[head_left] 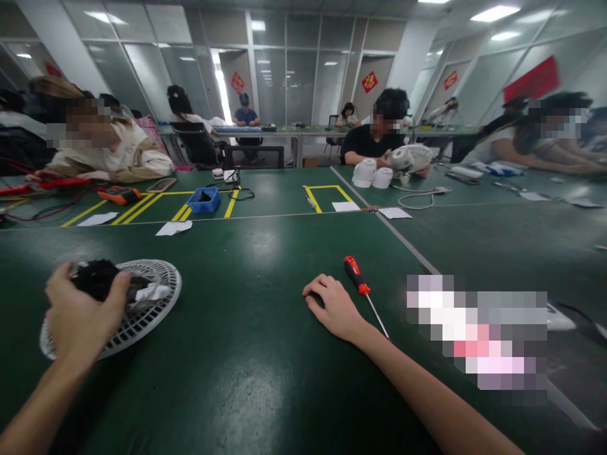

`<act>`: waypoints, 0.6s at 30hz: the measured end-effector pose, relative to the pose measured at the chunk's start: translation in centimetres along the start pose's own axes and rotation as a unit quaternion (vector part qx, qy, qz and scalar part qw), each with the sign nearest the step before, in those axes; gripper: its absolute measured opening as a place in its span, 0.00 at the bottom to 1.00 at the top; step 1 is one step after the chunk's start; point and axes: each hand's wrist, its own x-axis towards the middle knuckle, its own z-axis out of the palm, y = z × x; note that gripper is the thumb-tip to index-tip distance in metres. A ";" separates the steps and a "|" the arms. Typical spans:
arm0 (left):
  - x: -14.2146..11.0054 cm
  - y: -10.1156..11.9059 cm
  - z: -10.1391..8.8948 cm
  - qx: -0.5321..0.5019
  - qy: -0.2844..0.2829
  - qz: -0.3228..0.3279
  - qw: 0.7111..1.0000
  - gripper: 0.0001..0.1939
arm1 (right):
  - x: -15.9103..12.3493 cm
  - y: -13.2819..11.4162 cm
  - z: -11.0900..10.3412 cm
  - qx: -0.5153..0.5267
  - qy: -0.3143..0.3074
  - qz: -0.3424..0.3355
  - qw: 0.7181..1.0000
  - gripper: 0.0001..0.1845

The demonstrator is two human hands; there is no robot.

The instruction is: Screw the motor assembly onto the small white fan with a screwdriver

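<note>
At the left, my left hand (pixel 80 309) is closed around a black lump that looks like a fan motor (pixel 97 278). Its underside is hidden by the hand. Beneath and beside it lies a round white fan grille (pixel 164 303), tilted, with a pale piece (pixel 152 292) near the motor. My right hand (pixel 334 306) rests on the table, fingers loosely bent and a little apart, holding nothing. Just right of it, not touching the fingers, lies a screwdriver (pixel 356 276) with a red and black handle. Its shaft points toward my forearm.
On the green table (pixel 222 392) sit a blue bin (pixel 203 200), an orange meter (pixel 119 196) and paper slips (pixel 174 228). Across from me, a co-worker holds a white fan (pixel 412 158) beside white housings (pixel 364 173). A blurred-out patch (pixel 474 335) covers something at the right.
</note>
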 end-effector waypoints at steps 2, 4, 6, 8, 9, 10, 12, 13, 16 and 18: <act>-1.2 2.6 1.3 -0.003 -0.027 -0.041 0.999 0.52 | 0.0 0.1 0.0 0.002 0.001 0.001 1.000 0.07; -2.7 5.3 2.6 -0.046 -0.032 0.013 0.998 0.50 | 0.0 0.2 0.0 0.005 0.000 0.000 1.000 0.06; -4.1 7.5 4.0 -0.096 -0.046 0.076 0.991 0.49 | 0.0 0.2 0.0 0.008 -0.001 -0.001 1.000 0.05; -5.4 9.4 5.3 -0.144 -0.053 0.125 0.980 0.48 | 0.0 0.2 0.0 0.012 -0.001 -0.001 1.000 0.05; -6.0 10.2 5.9 -0.161 -0.060 0.144 0.975 0.47 | 0.0 0.2 0.0 0.014 -0.001 -0.001 1.000 0.05; -6.5 11.1 6.5 -0.173 -0.068 0.158 0.970 0.48 | -0.1 0.2 -0.1 0.016 0.000 -0.001 1.000 0.06; -7.6 12.8 7.6 -0.196 -0.083 0.171 0.962 0.46 | -0.1 0.2 -0.2 0.021 0.000 -0.001 1.000 0.06; -8.2 13.6 8.1 -0.208 -0.085 0.178 0.958 0.46 | -0.1 0.1 -0.2 0.024 0.001 0.000 1.000 0.06; -10.0 15.8 9.3 -0.239 -0.079 0.206 0.945 0.41 | -0.1 0.0 -0.3 0.029 0.000 0.002 1.000 0.07; -11.0 17.0 9.8 -0.250 -0.081 0.219 0.940 0.38 | -0.1 0.0 -0.3 0.030 -0.002 0.004 1.000 0.07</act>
